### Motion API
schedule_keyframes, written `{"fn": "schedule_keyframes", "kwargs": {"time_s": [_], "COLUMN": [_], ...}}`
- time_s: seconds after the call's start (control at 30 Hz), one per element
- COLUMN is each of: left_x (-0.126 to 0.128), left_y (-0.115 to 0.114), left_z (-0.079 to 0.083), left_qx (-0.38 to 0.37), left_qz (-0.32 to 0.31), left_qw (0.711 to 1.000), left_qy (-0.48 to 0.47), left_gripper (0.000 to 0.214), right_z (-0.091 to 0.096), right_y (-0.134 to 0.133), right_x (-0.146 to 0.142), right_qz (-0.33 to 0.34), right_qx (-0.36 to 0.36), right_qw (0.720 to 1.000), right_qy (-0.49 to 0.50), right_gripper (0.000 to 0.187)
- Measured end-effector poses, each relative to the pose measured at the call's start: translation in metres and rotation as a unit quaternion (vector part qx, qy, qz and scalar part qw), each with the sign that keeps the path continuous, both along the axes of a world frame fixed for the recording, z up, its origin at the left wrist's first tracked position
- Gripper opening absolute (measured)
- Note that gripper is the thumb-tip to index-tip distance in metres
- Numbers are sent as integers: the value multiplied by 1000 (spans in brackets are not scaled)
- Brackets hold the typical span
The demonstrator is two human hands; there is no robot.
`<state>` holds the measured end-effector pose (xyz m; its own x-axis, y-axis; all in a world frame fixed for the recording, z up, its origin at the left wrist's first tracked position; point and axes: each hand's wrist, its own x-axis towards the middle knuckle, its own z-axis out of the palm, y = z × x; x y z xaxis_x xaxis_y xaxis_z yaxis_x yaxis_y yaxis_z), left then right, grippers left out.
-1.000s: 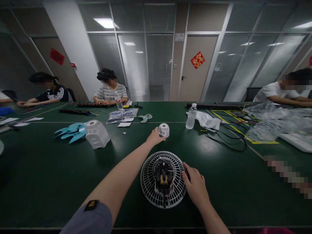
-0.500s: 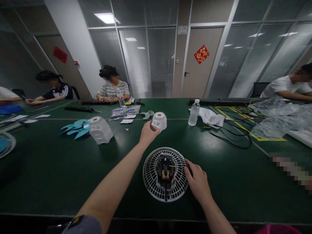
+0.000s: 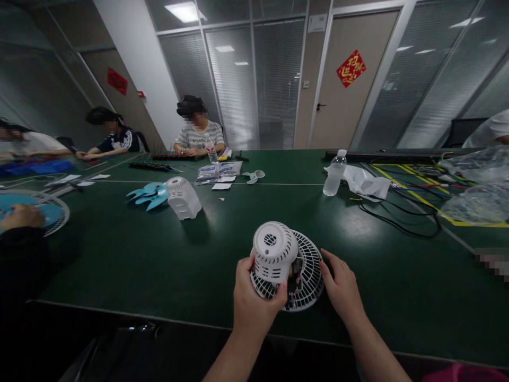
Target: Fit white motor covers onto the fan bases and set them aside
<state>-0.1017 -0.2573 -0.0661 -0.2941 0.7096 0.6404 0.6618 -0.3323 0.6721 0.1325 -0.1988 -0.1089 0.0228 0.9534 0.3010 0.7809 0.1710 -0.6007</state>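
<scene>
My left hand (image 3: 254, 297) is closed around a white vented motor cover (image 3: 274, 249), thumb on its near side. The cover is above a round white fan grille (image 3: 312, 260) lying on the green table, and it hides most of the motor (image 3: 295, 275), whose dark parts and red wire show at the cover's right side. I cannot tell whether the cover touches the motor. At the grille's right rim, my right hand (image 3: 342, 289) grips the edge between thumb and fingers.
Another white motor cover (image 3: 185, 199) stands beside blue fan blades (image 3: 149, 196) on the left. A water bottle (image 3: 335, 174), crumpled white paper (image 3: 366, 183) and black cables (image 3: 401, 231) lie to the right. At far left, another person's hand (image 3: 24, 216) rests on a second grille (image 3: 59, 209).
My left hand has brought the white motor cover back toward me, from beyond the grille to over its motor. My right hand stays at the grille's right rim. The view has turned somewhat left.
</scene>
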Motion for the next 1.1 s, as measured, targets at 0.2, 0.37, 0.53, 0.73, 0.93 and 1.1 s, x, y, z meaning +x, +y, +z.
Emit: {"fn": "schedule_keyframes", "kwargs": {"time_s": [0.2, 0.37, 0.53, 0.73, 0.93, 1.1], "left_x": [15, 30, 21, -24, -50, -44], "left_y": [-3, -5, -3, 31, 66, 74], "left_z": [-11, -18, -29, -18, 21, 34], "left_qx": [-1, -36, -76, -96, -190, -197], "left_qz": [12, -9, -56, -220, -430, -459], "left_qw": [1000, 999, 995, 971, 882, 866], "left_qy": [10, 17, 9, -6, 27, 26], "left_gripper": [75, 73, 73, 120, 145, 128], "right_z": [-2, 3, 6, 13, 32, 30], "right_y": [-13, -23, -23, -18, -10, -5], "right_x": [-8, -21, -25, -25, -34, -38], "right_qz": [98, 212, 232, 244, 271, 246], "right_qx": [100, 128, 115, 62, 12, 7], "right_qw": [989, 968, 965, 962, 949, 952], "right_qy": [44, 43, 48, 107, 161, 185], "right_gripper": [47, 69, 87, 99, 118, 112]}}
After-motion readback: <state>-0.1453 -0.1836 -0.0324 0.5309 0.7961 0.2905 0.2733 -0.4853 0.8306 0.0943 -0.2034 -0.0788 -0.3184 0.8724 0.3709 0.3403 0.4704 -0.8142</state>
